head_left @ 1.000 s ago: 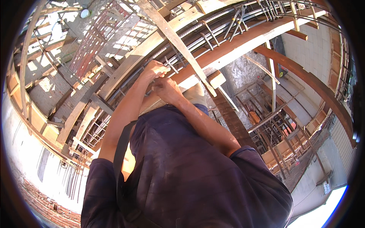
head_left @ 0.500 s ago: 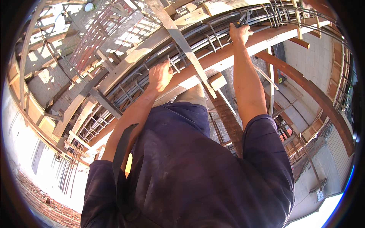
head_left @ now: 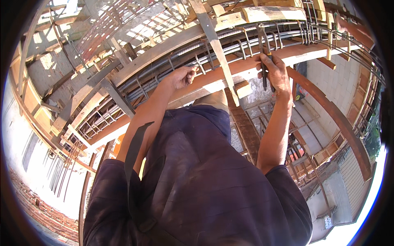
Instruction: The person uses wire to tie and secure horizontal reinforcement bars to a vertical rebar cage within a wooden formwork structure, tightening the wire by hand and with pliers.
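Observation:
My right hand [head_left: 277, 74] is closed around the handles of a pair of pincers [head_left: 262, 36], whose metal head points away from me over the rebar cage. Further left, my left hand [head_left: 183, 77] has its fingers curled together beside a stirrup [head_left: 200, 65]; whatever they may hold is too small to make out. The rebar cage [head_left: 174, 63] is a row of long steel bars with bent stirrups, lying in a wooden trough. Along its near side runs a reddish-brown form board [head_left: 234, 68].
A wooden crosspiece [head_left: 214, 43] spans the trough between my hands. A short wood block [head_left: 243, 89] sits by its near end. Below, a dark plank [head_left: 246, 127] slopes down. To the right, a curved-looking brown beam [head_left: 328, 104] extends away. A person's arm [head_left: 355, 30] shows at the far right.
My right hand has drawn back toward me with the pincers, which now point away upright. My left hand has moved slightly right. The view has shifted a little.

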A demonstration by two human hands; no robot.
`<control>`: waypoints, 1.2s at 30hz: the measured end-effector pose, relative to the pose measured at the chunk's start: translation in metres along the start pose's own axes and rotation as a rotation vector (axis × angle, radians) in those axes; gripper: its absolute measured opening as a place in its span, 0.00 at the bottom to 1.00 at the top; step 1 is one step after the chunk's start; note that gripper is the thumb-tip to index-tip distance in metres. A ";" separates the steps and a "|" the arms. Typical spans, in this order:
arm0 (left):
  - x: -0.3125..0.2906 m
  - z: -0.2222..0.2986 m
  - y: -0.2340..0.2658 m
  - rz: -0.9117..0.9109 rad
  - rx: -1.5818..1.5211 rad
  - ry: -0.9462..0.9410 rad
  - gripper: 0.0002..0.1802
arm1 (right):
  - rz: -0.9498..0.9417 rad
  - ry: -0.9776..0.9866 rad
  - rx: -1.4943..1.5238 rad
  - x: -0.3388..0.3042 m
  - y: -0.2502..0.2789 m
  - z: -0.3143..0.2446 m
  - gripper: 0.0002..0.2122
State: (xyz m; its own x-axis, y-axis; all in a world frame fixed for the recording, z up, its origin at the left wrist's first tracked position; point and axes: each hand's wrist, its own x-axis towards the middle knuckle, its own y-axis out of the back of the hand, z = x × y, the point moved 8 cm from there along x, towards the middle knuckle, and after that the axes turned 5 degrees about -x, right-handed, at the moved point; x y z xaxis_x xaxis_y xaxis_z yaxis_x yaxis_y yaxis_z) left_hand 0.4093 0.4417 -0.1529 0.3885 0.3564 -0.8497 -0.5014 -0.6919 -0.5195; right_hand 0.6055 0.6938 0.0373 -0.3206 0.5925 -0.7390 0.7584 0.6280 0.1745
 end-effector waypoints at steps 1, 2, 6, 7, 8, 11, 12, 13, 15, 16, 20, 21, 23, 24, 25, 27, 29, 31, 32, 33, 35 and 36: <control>0.000 -0.001 -0.004 -0.031 -0.035 0.028 0.08 | -0.078 0.006 -0.038 -0.022 -0.030 -0.011 0.18; 0.002 -0.001 -0.003 -0.025 -0.056 0.038 0.08 | -0.184 -0.049 -0.052 -0.036 -0.058 -0.007 0.22; 0.009 -0.004 -0.001 0.023 -0.024 0.028 0.08 | -0.299 -0.177 -0.297 -0.060 -0.133 0.027 0.25; 0.009 -0.003 -0.003 0.038 0.011 0.011 0.08 | -0.295 -0.151 -0.393 -0.055 -0.141 0.037 0.25; 0.008 -0.006 -0.002 0.054 -0.003 -0.002 0.09 | -0.294 -0.127 -0.488 -0.049 -0.148 0.051 0.25; 0.008 -0.007 0.002 0.102 -0.031 -0.057 0.10 | -0.280 -0.105 -0.658 -0.023 -0.157 0.096 0.26; 0.005 -0.005 -0.002 0.119 -0.007 -0.079 0.09 | -0.266 -0.110 -0.691 -0.019 -0.157 0.097 0.27; 0.002 -0.002 -0.006 0.136 0.017 -0.101 0.08 | -0.268 -0.124 -0.692 -0.016 -0.156 0.099 0.27; 0.000 0.002 -0.003 0.164 0.042 -0.153 0.07 | -0.285 -0.143 -0.691 -0.013 -0.163 0.086 0.27; 0.003 0.003 0.000 0.170 0.046 -0.179 0.06 | -0.307 -0.142 -0.728 -0.010 -0.165 0.082 0.27; 0.006 0.001 0.002 0.180 0.108 -0.271 0.05 | -0.346 -0.095 -0.869 -0.008 -0.175 0.067 0.26; 0.007 0.000 0.003 0.182 0.093 -0.272 0.06 | -0.345 -0.069 -0.902 -0.009 -0.179 0.063 0.26; 0.007 0.001 0.003 0.182 0.094 -0.302 0.06 | -0.339 -0.098 -0.947 -0.009 -0.181 0.055 0.25; 0.007 0.001 0.003 0.183 0.094 -0.317 0.07 | -0.335 -0.113 -0.969 -0.008 -0.182 0.053 0.25; 0.007 -0.001 0.002 0.178 0.079 -0.313 0.07 | -0.341 -0.083 -1.026 -0.006 -0.184 0.059 0.25; 0.003 -0.003 -0.003 0.162 0.061 -0.303 0.07 | -0.341 -0.024 -1.130 -0.001 -0.190 0.065 0.26; 0.002 -0.007 -0.005 0.129 -0.028 -0.299 0.07 | -0.411 -0.063 -1.231 0.001 -0.200 0.065 0.21; 0.004 -0.010 -0.003 0.120 -0.077 -0.311 0.08 | -0.502 -0.031 -1.312 0.004 -0.209 0.063 0.17; 0.006 -0.010 -0.003 0.122 -0.082 -0.322 0.08 | -0.553 0.019 -1.344 0.005 -0.213 0.063 0.15; 0.008 -0.011 -0.004 0.123 -0.086 -0.334 0.09 | -0.604 0.070 -1.375 0.005 -0.216 0.062 0.13; 0.015 -0.024 -0.011 0.093 -0.151 -0.266 0.14 | -0.482 -0.356 -0.772 -0.002 -0.196 0.073 0.12; 0.021 -0.032 -0.014 0.082 -0.188 -0.235 0.17 | -0.413 -0.544 -0.463 -0.013 -0.190 0.077 0.11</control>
State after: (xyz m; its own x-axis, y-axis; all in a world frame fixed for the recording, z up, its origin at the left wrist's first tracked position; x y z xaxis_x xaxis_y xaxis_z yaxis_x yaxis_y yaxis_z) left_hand 0.4495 0.4386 -0.1610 0.1524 0.4147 -0.8971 -0.3637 -0.8204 -0.4411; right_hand 0.5096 0.5283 -0.0368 -0.1127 0.0154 -0.9935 0.2911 0.9565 -0.0182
